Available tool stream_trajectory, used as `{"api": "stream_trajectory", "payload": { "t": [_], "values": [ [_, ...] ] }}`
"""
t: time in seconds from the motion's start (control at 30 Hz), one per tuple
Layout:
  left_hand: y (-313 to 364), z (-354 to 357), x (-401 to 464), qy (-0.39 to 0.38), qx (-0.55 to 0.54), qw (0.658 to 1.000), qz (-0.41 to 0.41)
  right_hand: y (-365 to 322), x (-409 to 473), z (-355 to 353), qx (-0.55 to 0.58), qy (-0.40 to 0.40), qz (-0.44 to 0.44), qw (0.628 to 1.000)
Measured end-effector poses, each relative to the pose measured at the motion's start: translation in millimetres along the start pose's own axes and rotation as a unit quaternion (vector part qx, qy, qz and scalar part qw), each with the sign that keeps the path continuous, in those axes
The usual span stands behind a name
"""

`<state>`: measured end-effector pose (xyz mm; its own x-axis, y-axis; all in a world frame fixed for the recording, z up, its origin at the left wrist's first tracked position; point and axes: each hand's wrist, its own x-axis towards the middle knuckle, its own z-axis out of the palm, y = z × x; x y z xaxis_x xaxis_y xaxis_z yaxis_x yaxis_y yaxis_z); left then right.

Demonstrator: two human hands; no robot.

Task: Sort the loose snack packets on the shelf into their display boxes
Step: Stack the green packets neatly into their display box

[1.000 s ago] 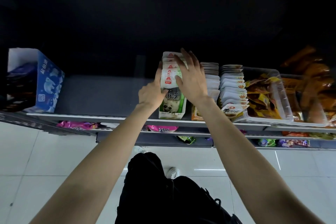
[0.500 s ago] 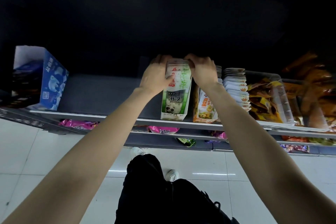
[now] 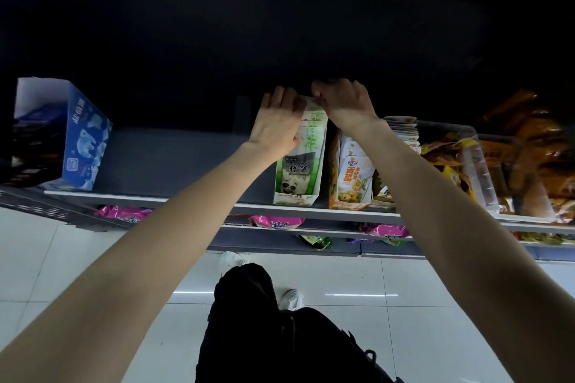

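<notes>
As both hands reach deep onto the grey metal shelf (image 3: 174,158), the left hand (image 3: 277,124) presses flat against the green-and-white cardboard display box (image 3: 300,165) while the right hand (image 3: 345,106) pinches its rearmost white packets (image 3: 312,102); seating them appears next.

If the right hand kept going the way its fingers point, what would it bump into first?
Probably the left hand. The right hand reaches leftward across the top of the green panda box, fingers nearly meeting the left hand's. Depth is hard to judge here.
</notes>
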<state>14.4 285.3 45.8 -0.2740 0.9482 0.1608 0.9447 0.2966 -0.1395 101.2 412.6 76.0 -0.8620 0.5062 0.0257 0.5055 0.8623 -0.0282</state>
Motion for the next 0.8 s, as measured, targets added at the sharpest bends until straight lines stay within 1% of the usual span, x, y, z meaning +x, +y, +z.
{"api": "stream_trajectory", "payload": {
  "t": [0.07, 0.13, 0.2, 0.27, 0.33, 0.4, 0.47, 0.5, 0.53, 0.57, 0.6, 0.63, 0.7, 0.77, 0.8],
  "values": [
    [-2, -2, 0, -0.021, -0.042, 0.998, 0.029, -3, 0, 0, -0.014, -0.011, -0.011, 1.0],
    [-3, -2, -4, -0.059, -0.105, 0.992, 0.022, -5, -4, -2, -0.03, -0.023, -0.019, 0.999],
    [-4, 2, -12, -0.063, -0.128, 0.99, 0.011, -7, -10, -6, -0.033, -0.028, -0.023, 0.999],
    [-4, 7, -20, -0.039, -0.134, 0.99, 0.032, -7, -15, -9, -0.009, -0.023, -0.018, 1.0],
    [-3, 14, -28, -0.001, -0.168, 0.983, 0.066, -8, -15, -10, 0.014, -0.021, -0.01, 1.0],
    [-2, 19, -34, 0.046, -0.198, 0.975, 0.09, -11, -13, -8, 0.019, -0.048, 0.003, 0.999],
    [-1, 18, -37, 0.078, -0.203, 0.972, 0.086, -15, -11, -5, 0.032, -0.073, 0.021, 0.997],
    [-1, 16, -36, 0.088, -0.201, 0.973, 0.07, -15, -11, -5, 0.043, -0.07, 0.032, 0.996],
    [-2, 14, -33, 0.085, -0.197, 0.976, 0.039, -13, -11, -4, 0.053, -0.059, 0.043, 0.996],
    [-3, 13, -30, 0.062, -0.186, 0.981, 0.005, -10, -11, -2, 0.061, -0.043, 0.05, 0.996],
    [-3, 12, -28, 0.048, -0.17, 0.984, -0.018, -6, -13, 0, 0.065, -0.021, 0.053, 0.996],
    [-4, 13, -26, 0.051, -0.149, 0.987, -0.025, -2, -15, 3, 0.076, 0.007, 0.055, 0.996],
    [-1, 20, -24, 0.071, -0.099, 0.992, -0.006, 3, -24, 9, 0.139, 0.09, 0.072, 0.984],
    [3, 29, -21, 0.042, -0.062, 0.997, 0.024, 2, -37, 16, 0.196, 0.186, 0.093, 0.958],
    [5, 32, -18, 0.016, -0.06, 0.998, 0.022, -1, -45, 20, 0.211, 0.208, 0.106, 0.949]
  ]
}}
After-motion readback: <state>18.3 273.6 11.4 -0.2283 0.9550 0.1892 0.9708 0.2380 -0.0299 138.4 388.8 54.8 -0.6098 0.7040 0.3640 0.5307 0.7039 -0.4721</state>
